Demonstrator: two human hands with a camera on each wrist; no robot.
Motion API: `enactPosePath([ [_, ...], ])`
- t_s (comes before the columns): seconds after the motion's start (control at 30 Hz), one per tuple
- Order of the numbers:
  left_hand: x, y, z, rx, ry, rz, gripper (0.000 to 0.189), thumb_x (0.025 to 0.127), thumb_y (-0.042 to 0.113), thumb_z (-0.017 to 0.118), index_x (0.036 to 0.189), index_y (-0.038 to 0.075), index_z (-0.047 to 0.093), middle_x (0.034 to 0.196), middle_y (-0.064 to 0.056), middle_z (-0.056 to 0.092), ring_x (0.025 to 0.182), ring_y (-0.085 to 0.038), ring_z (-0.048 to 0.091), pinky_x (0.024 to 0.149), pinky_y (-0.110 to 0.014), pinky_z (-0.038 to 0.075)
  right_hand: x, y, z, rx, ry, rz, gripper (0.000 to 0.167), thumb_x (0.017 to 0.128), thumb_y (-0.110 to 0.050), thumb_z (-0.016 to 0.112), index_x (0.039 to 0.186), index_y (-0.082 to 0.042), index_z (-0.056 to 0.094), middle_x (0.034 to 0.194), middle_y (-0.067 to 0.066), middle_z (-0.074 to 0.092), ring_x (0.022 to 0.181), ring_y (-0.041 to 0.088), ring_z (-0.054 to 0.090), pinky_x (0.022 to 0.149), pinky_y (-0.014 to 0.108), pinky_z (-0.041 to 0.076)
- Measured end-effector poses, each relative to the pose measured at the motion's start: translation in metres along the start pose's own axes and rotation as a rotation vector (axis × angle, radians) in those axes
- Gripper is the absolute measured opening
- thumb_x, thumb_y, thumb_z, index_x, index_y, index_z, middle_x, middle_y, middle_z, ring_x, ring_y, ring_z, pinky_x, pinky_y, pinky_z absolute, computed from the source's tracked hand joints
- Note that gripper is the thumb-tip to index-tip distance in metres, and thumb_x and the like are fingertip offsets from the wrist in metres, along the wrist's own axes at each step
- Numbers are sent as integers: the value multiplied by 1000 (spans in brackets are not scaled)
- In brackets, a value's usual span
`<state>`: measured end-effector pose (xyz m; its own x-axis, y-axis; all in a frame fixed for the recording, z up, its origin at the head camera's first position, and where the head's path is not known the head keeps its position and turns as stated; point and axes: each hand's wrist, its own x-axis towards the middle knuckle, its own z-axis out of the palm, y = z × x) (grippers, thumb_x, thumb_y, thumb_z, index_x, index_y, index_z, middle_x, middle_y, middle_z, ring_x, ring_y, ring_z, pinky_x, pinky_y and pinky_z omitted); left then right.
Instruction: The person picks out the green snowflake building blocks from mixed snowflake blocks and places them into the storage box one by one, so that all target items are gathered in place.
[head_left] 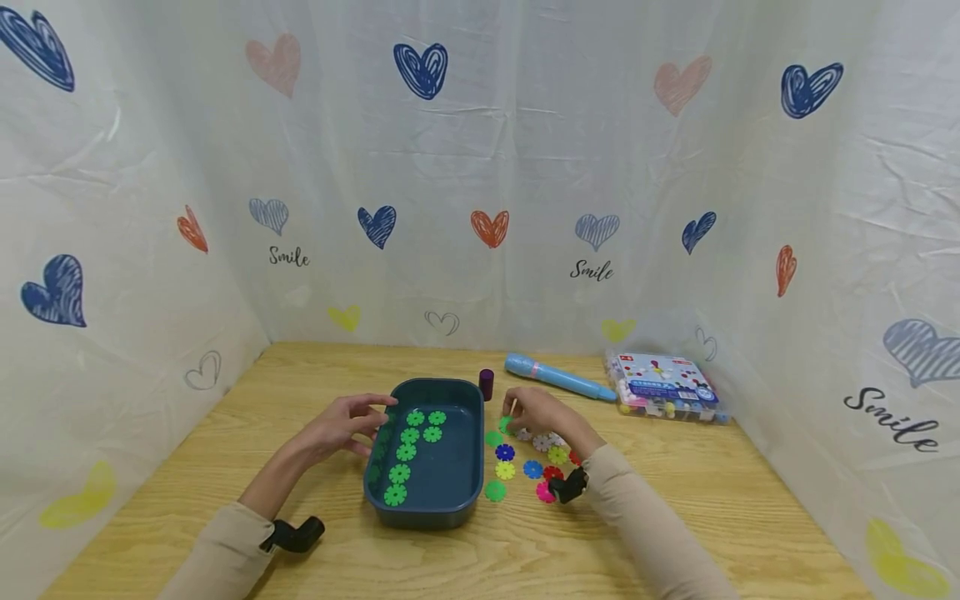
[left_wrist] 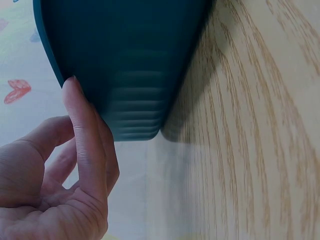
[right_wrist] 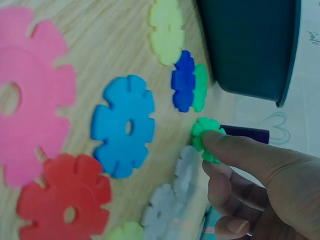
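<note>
A dark teal plastic tub (head_left: pixel 423 508) stands on the table with several green snowflake discs (head_left: pixel 406 452) inside, mostly lined along its left side. My left hand (head_left: pixel 352 429) is at the tub's left rim; in the left wrist view a fairly straight finger (left_wrist: pixel 82 125) touches that rim. To the right of the tub, my right hand (head_left: pixel 536 410) pinches a green snowflake disc (right_wrist: pixel 204 137) between thumb and fingers, just above the table. Around it lie loose discs: a dark blue disc (right_wrist: pixel 183 82), a light blue disc (right_wrist: pixel 124 126), a red disc (right_wrist: pixel 67 197) and a pink disc (right_wrist: pixel 35 95).
Behind the tub's right side stands a small dark purple cylinder (head_left: pixel 486 384). A light blue tapered stick (head_left: pixel 558 377) lies farther back, beside a clear plastic case (head_left: pixel 666 385) with a printed top. Curtains with hearts (head_left: pixel 422 71) surround the wooden table (head_left: pixel 525 550).
</note>
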<state>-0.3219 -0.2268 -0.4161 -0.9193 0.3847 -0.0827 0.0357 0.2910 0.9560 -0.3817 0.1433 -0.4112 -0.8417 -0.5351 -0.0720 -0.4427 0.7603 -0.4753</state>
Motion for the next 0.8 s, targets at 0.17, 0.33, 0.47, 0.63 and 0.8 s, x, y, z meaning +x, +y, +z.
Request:
enactPosePath([
  [0.17, 0, 0, 0, -2, -5, 4, 52, 98, 24, 61, 144, 4, 45, 117, -21, 56, 87, -20, 63, 66, -37, 62, -3, -2, -9, -5, -7, -29, 11, 88, -4, 71, 97, -6, 66, 91, 8, 68, 75, 16, 62, 63, 27, 52],
  [0.33, 0, -1, 0, -1, -5, 6, 53, 98, 24, 61, 144, 4, 45, 117, -21, 56, 86, -20, 63, 66, -36, 62, -4, -6, -16, -59, 14, -74, 9, 89, -4, 69, 97, -4, 73, 86, 8, 72, 61, 13, 62, 57, 23, 53],
  [0.47, 0, -2, 0, 1, -1, 3, 53, 97, 24, 62, 144, 4, 46, 116, -20, 57, 86, -21, 62, 66, -36, 62, -5, -9, -20, -68, 21, -89, 7, 91, -7, 68, 93, -5, 73, 86, 7, 73, 62, 15, 64, 54, 22, 53],
  [0.63, -1, -2, 1, -4, 2, -3, 52, 97, 23, 62, 143, 4, 46, 115, -20, 56, 86, -21, 62, 66, -36, 62, -4, -15, -26, -51, 38, -95, 6, 95, -11, 64, 95, -7, 70, 92, 8, 72, 73, 26, 69, 75, 38, 59],
  [0.8, -1, 1, 0, -5, 0, -3, 51, 98, 22, 61, 143, 4, 46, 117, -21, 56, 86, -21, 63, 66, -37, 62, -2, -27, -32, -41, 41, -89, 7, 96, -13, 63, 98, -7, 68, 92, 8, 72, 74, 30, 70, 74, 36, 59],
])
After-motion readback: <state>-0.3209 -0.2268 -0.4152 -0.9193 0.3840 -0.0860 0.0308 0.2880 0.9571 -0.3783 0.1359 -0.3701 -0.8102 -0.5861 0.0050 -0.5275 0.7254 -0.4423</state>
